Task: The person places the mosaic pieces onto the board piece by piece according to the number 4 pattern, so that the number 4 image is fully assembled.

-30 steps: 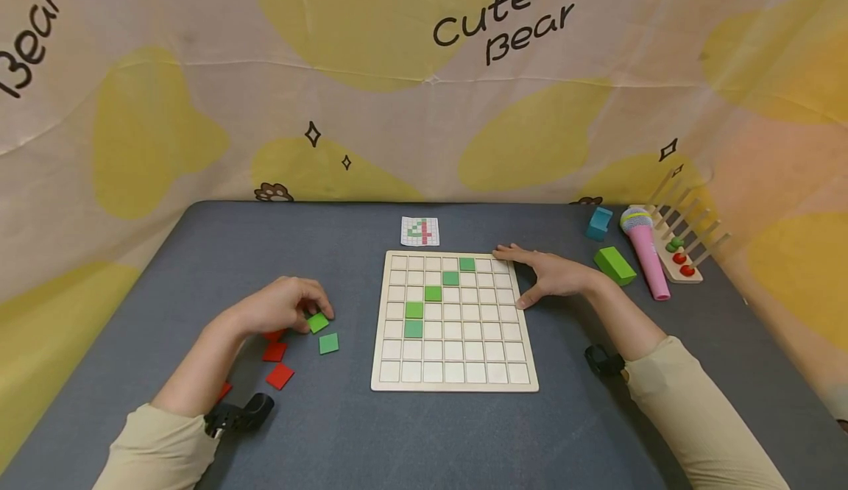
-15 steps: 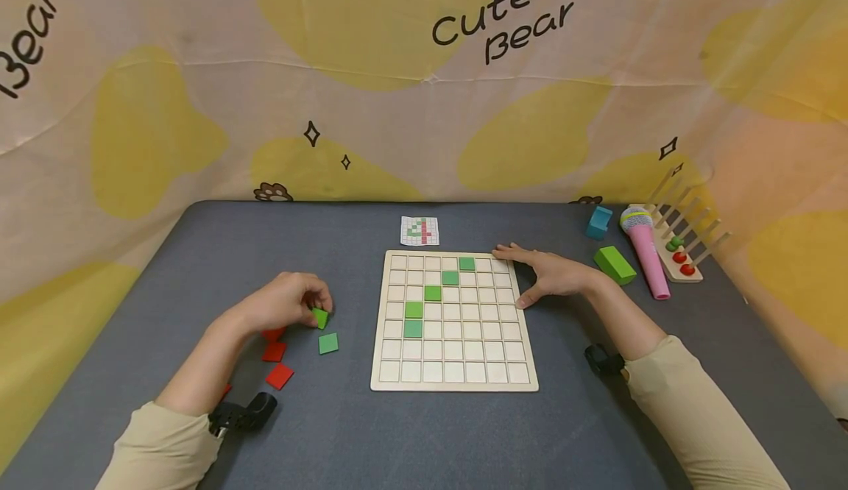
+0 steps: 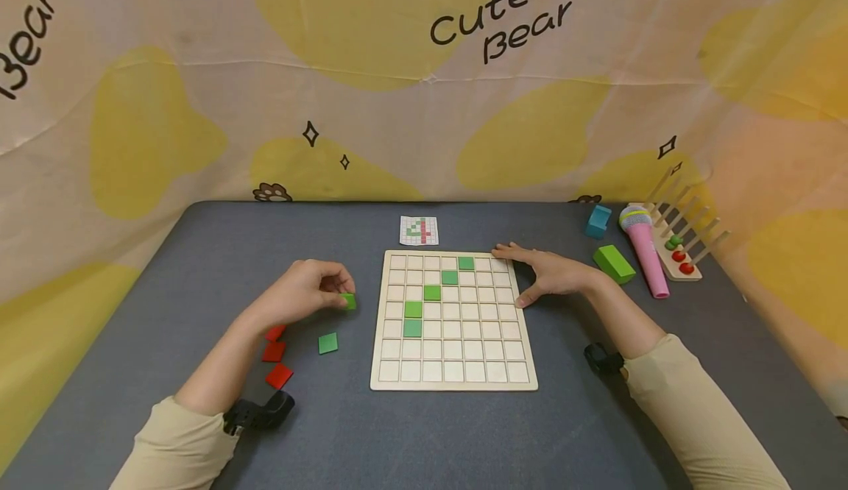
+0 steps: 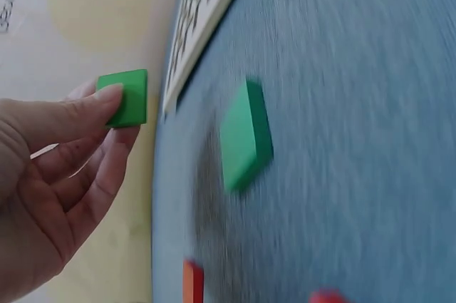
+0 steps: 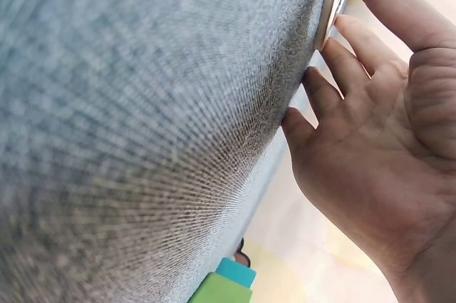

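My left hand (image 3: 305,291) pinches a light green square tile (image 4: 130,98) between thumb and fingers, lifted off the table left of the board. Below it on the table lies another green tile (image 3: 327,343). Several red tiles (image 3: 279,376) lie near the left forearm. The wooden grid board (image 3: 454,385) has several green tiles in its cells, running diagonally from upper right to lower left. At the board's right edge rests my right hand (image 3: 553,273), fingers spread, with the fingertips at the upper right corner and the thumb on the side.
Behind the board lies a small pattern card (image 3: 419,230) with a green and red grid figure. To the right are a blue block (image 3: 598,221), a green block (image 3: 614,264), a pink toy microphone (image 3: 645,254) and a pegged wooden stand (image 3: 685,273) with beads.
My left hand has picked the light green tile up off the table and carried it right and away toward the board. The right hand has stayed at the board's edge.
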`<move>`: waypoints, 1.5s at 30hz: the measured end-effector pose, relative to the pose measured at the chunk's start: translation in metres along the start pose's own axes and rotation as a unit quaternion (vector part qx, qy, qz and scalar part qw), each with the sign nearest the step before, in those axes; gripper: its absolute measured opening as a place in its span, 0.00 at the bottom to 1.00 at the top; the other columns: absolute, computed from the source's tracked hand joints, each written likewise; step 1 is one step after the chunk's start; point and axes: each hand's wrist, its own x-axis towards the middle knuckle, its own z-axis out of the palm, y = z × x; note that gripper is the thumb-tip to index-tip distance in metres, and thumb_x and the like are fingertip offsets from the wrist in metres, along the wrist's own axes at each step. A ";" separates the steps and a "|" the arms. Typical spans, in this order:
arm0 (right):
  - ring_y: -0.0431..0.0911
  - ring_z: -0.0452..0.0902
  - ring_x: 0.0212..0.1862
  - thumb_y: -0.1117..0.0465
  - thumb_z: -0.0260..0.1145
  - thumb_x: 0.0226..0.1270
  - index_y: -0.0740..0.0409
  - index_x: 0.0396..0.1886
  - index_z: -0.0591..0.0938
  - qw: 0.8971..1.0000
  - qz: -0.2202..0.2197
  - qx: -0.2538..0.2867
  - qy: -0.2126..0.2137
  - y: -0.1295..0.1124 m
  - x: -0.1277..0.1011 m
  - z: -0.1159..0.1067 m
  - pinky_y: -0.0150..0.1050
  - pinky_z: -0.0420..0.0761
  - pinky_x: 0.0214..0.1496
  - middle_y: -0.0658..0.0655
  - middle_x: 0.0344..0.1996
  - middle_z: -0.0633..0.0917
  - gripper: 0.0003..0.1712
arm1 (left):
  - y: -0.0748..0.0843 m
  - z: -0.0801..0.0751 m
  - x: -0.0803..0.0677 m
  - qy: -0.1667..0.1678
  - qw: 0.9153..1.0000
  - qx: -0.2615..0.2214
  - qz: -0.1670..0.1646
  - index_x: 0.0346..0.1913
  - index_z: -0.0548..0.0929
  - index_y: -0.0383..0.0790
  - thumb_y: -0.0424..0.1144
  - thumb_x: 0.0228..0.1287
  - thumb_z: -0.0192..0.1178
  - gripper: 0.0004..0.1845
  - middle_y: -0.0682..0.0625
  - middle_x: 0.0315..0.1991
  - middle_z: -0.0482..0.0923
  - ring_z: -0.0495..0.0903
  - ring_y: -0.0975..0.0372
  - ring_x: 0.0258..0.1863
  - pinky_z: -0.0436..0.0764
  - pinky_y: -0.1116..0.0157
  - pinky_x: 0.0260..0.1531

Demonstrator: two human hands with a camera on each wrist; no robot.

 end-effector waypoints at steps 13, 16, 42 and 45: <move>0.64 0.33 0.81 0.51 0.79 0.51 0.51 0.79 0.55 1.000 0.003 -0.001 -0.003 0.000 0.000 -0.001 0.71 0.43 0.74 0.61 0.81 0.47 0.60 | 0.037 0.044 0.022 0.005 0.999 -0.044 0.028 0.36 0.86 0.43 0.32 0.56 0.70 0.06 0.53 0.30 0.85 0.80 0.67 0.29 0.78 0.70 0.34; 0.63 0.33 0.81 0.50 0.79 0.51 0.50 0.79 0.55 1.000 0.006 -0.001 -0.002 0.000 0.000 -0.001 0.71 0.43 0.75 0.60 0.81 0.47 0.60 | 0.043 0.055 0.026 0.005 0.998 -0.059 0.028 0.36 0.87 0.43 0.32 0.57 0.69 0.05 0.52 0.30 0.86 0.80 0.69 0.29 0.78 0.71 0.35; 0.63 0.33 0.81 0.49 0.79 0.50 0.50 0.79 0.55 1.000 0.009 -0.001 -0.001 0.002 0.000 -0.001 0.70 0.43 0.75 0.59 0.81 0.47 0.61 | 0.068 0.094 0.036 0.010 0.999 -0.028 0.043 0.34 0.89 0.41 0.31 0.56 0.70 0.04 0.51 0.29 0.88 0.81 0.70 0.29 0.77 0.73 0.34; 0.63 0.33 0.81 0.50 0.79 0.50 0.49 0.79 0.55 1.000 0.010 0.000 -0.001 0.002 0.000 0.000 0.70 0.42 0.75 0.59 0.81 0.47 0.60 | 0.067 0.095 0.037 0.014 0.999 -0.014 0.048 0.35 0.90 0.41 0.31 0.55 0.70 0.04 0.52 0.30 0.88 0.82 0.69 0.31 0.78 0.73 0.35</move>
